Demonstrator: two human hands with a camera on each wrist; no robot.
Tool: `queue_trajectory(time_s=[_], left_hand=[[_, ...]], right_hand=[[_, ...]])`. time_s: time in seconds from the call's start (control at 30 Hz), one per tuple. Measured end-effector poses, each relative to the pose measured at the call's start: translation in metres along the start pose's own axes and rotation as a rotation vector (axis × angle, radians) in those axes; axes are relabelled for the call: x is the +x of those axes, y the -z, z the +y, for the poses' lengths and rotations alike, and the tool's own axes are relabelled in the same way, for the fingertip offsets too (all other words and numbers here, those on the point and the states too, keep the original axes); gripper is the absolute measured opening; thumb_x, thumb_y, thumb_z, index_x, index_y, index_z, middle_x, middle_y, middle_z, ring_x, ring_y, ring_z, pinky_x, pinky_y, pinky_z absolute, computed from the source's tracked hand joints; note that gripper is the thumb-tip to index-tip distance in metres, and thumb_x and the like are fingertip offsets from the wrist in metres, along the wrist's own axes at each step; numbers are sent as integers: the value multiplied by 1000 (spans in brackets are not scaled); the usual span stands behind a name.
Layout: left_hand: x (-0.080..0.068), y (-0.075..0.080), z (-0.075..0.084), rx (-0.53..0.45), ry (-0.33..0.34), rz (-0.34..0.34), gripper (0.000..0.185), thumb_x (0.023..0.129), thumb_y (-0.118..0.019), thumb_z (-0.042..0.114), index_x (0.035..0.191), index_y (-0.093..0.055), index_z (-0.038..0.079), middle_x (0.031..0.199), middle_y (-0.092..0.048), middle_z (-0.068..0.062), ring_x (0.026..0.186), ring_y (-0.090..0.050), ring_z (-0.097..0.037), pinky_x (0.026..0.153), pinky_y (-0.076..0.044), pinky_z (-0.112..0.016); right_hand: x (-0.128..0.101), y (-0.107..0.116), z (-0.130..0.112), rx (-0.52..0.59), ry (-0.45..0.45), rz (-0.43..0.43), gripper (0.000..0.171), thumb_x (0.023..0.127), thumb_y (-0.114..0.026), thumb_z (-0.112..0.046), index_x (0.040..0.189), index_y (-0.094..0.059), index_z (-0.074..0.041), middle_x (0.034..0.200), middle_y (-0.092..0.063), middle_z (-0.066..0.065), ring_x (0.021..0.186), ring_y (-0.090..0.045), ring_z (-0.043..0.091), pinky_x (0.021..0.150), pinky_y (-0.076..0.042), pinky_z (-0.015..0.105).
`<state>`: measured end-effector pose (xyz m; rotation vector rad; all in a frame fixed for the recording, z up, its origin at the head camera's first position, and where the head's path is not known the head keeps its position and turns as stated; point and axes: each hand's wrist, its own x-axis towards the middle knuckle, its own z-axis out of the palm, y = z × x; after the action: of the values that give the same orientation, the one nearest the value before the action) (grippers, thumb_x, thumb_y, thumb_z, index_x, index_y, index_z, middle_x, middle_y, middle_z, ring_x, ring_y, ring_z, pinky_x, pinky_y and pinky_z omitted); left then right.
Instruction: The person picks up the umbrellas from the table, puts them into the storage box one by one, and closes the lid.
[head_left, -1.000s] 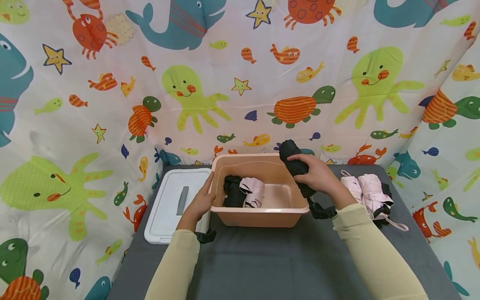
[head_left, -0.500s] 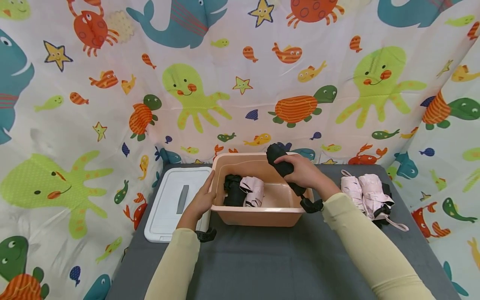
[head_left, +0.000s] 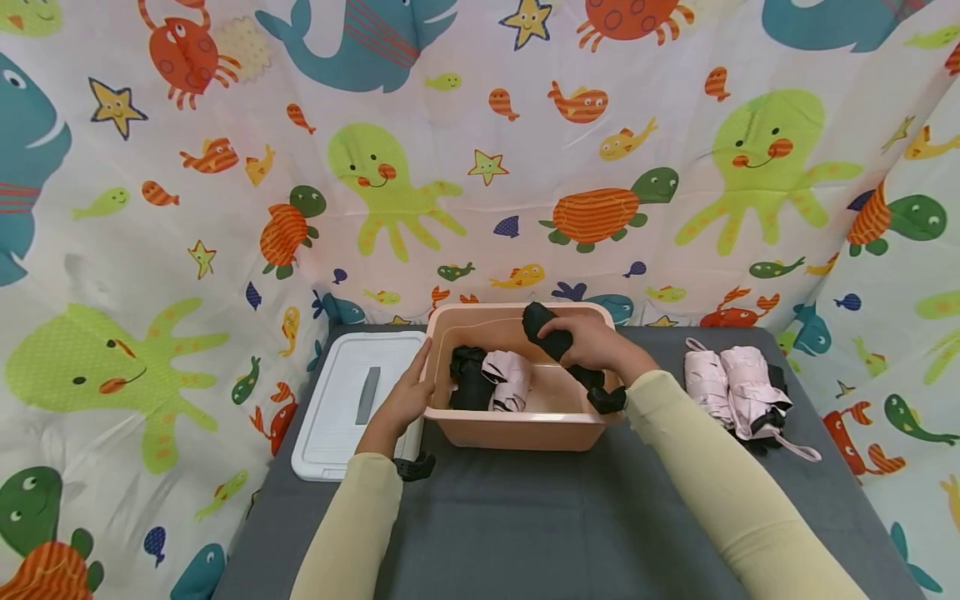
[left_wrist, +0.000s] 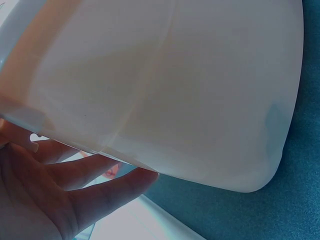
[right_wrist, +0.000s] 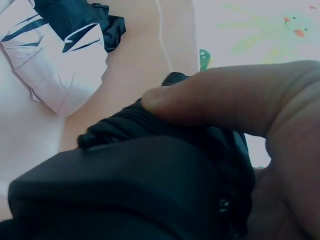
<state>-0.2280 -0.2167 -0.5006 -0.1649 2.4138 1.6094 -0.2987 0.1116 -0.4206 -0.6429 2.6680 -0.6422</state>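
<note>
My right hand (head_left: 596,343) grips a black folded umbrella (head_left: 542,321), tilted over the right part of a peach plastic bin (head_left: 517,433). In the right wrist view the thumb presses on its gathered fabric, with the smooth black handle (right_wrist: 115,175) nearest the camera. A black folded umbrella (head_left: 471,385) and a pink one (head_left: 510,385) lie side by side in the bin's left half. My left hand (head_left: 401,404) touches the bin's left side. Its extended fingers (left_wrist: 115,192) meet the outer wall in the left wrist view.
A white lid (head_left: 330,417) with a grey handle lies left of the bin. Two pink folded umbrellas (head_left: 746,387) lie to the right, with black fabric (head_left: 777,385) beside them. A patterned curtain (head_left: 480,208) rises behind the grey table (head_left: 510,525).
My right hand has carried the black umbrella leftward and lower, from the bin's right edge to over its inside. The left hand stays at the bin's left side.
</note>
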Motion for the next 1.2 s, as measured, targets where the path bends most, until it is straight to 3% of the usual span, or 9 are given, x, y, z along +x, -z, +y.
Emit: queue_trajectory(time_s=[0.47, 0.6, 0.87, 1.2], left_hand=[[-1, 1, 0, 9, -3, 11, 76, 95, -42, 11, 150, -11, 54, 163, -14, 2, 147, -23, -32, 110, -27, -63], [-1, 1, 0, -4, -8, 4, 77, 94, -42, 10, 150, -11, 53, 163, -13, 2, 147, -23, -32, 111, -28, -62], [0, -1, -1, -3, 2, 12, 76, 95, -43, 11, 149, -11, 55, 163, -13, 3, 147, -23, -33, 110, -26, -64], [0, -2, 0, -15, 11, 18, 75, 96, -45, 13, 148, -13, 56, 163, -14, 4, 147, -23, -32, 110, -24, -66]], right_hand=[[19, -13, 7, 109, -98, -177, 59, 77, -71, -1, 130, -61, -25, 138, -48, 19, 105, -51, 35, 70, -54, 34], [23, -18, 8, 131, -155, -197, 57, 77, -72, -1, 128, -62, -26, 140, -45, 19, 107, -49, 36, 69, -56, 36], [30, -29, 12, 131, -174, -226, 55, 78, -74, -4, 127, -64, -26, 135, -48, 19, 105, -49, 33, 66, -54, 36], [38, -42, 19, 124, -179, -276, 53, 79, -72, -4, 129, -64, -21, 137, -52, 18, 105, -49, 30, 77, -52, 38]])
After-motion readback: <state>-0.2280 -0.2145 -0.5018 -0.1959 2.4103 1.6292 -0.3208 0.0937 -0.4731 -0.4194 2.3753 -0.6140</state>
